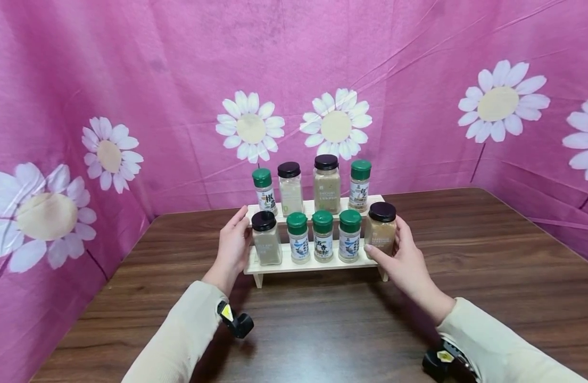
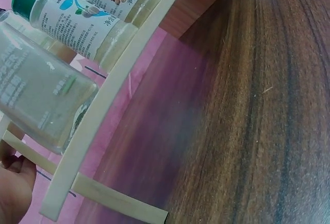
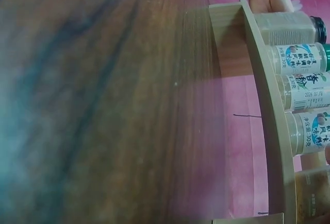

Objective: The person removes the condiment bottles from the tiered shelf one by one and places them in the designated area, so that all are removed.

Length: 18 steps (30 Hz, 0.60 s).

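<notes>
A two-tier wooden spice rack [image 1: 317, 264] stands on the table with spice jars on both shelves. My left hand [image 1: 232, 246] grips its left end, beside a black-lidded jar [image 1: 266, 239]; in the left wrist view, curled fingers [image 2: 18, 175] meet the rack's side piece. At the right front corner, my right hand [image 1: 411, 266] holds another black-lidded spice jar [image 1: 381, 229], thumb across its front and fingers behind. Between these two jars stand three green-capped shakers [image 1: 323, 239]. The right wrist view shows that held jar [image 3: 312, 195] only in part, with most of the hand out of frame.
On the upper shelf stand two black-lidded jars [image 1: 326, 186] between two green-capped shakers [image 1: 359, 186]. The dark wooden table [image 1: 313, 330] extends around the rack. A pink cloth [image 1: 179, 106] with white daisies hangs behind and at both sides.
</notes>
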Each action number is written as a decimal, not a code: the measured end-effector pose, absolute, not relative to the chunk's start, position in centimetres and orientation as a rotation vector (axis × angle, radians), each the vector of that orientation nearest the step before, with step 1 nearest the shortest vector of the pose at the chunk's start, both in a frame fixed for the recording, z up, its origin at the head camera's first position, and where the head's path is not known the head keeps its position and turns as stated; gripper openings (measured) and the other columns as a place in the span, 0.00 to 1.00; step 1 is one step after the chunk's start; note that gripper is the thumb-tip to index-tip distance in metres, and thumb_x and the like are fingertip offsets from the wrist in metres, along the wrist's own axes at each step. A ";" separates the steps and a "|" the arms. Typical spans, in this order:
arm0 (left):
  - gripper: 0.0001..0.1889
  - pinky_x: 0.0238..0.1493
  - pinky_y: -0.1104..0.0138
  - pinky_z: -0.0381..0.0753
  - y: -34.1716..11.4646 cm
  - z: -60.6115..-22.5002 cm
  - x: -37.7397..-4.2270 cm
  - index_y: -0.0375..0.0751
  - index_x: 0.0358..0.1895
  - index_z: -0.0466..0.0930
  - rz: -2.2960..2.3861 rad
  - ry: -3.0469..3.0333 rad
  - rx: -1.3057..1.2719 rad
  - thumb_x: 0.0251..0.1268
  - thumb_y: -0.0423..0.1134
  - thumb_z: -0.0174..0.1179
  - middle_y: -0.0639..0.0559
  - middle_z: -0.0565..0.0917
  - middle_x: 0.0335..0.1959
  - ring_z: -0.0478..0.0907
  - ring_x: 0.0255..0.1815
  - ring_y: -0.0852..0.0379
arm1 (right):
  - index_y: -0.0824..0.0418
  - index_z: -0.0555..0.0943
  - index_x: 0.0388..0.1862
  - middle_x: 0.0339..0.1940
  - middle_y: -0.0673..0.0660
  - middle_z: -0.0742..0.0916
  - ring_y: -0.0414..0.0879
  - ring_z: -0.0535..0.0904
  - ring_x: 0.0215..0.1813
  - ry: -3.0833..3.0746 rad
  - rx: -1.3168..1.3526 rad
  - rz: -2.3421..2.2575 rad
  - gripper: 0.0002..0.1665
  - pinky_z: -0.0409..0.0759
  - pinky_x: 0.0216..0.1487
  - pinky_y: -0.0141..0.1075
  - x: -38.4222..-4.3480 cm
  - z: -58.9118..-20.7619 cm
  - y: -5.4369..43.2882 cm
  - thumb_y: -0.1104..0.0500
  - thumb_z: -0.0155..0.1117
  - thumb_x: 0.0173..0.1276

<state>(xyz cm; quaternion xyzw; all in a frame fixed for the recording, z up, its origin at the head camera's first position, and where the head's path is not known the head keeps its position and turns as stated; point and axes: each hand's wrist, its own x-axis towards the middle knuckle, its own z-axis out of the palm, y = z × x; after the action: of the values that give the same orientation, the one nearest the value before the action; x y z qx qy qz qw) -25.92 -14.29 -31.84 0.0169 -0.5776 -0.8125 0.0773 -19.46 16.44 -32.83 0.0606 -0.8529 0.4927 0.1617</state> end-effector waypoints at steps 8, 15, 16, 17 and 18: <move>0.25 0.70 0.59 0.58 -14.8 -32.1 -26.1 0.35 0.70 0.54 -2.430 -1.752 0.000 0.70 0.30 0.38 0.38 0.61 0.69 0.69 0.59 0.60 | 0.60 0.46 0.72 0.62 0.72 0.72 0.63 0.70 0.60 -2.454 0.100 1.364 0.53 0.69 0.60 0.55 -19.6 -32.7 16.1 0.57 0.68 0.56; 0.26 0.70 0.59 0.57 -15.0 -32.0 -26.2 0.32 0.70 0.53 -2.410 -1.783 -0.045 0.68 0.28 0.37 0.36 0.62 0.68 0.73 0.42 0.71 | 0.61 0.50 0.71 0.60 0.72 0.73 0.63 0.71 0.60 -2.424 0.043 1.387 0.50 0.68 0.60 0.54 -19.7 -32.7 15.8 0.60 0.68 0.55; 0.26 0.70 0.59 0.57 -15.0 -31.9 -26.1 0.33 0.70 0.54 -2.406 -1.788 -0.041 0.68 0.28 0.37 0.37 0.62 0.68 0.73 0.42 0.71 | 0.61 0.50 0.71 0.60 0.72 0.73 0.63 0.71 0.60 -2.420 0.033 1.395 0.50 0.68 0.60 0.53 -19.7 -32.6 15.7 0.61 0.68 0.55; 0.26 0.70 0.59 0.57 -14.9 -31.9 -26.1 0.33 0.70 0.54 -2.404 -1.795 -0.034 0.68 0.28 0.37 0.37 0.62 0.68 0.73 0.42 0.71 | 0.61 0.50 0.71 0.60 0.72 0.74 0.63 0.71 0.60 -2.418 0.023 1.404 0.50 0.68 0.60 0.53 -19.7 -32.6 15.7 0.61 0.68 0.55; 0.26 0.70 0.60 0.58 -14.9 -31.9 -26.1 0.33 0.70 0.54 -2.402 -1.797 -0.027 0.68 0.28 0.37 0.37 0.63 0.67 0.73 0.43 0.71 | 0.62 0.50 0.71 0.60 0.72 0.73 0.62 0.71 0.60 -2.418 0.015 1.413 0.50 0.68 0.60 0.52 -19.7 -32.5 15.7 0.61 0.68 0.55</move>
<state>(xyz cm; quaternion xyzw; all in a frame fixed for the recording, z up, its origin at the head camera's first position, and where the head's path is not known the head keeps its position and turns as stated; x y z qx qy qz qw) -26.12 -14.94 -31.91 -0.0089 -0.5975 -0.7987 0.0709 -19.68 15.66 -32.54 0.0052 -0.8508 0.4973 0.1698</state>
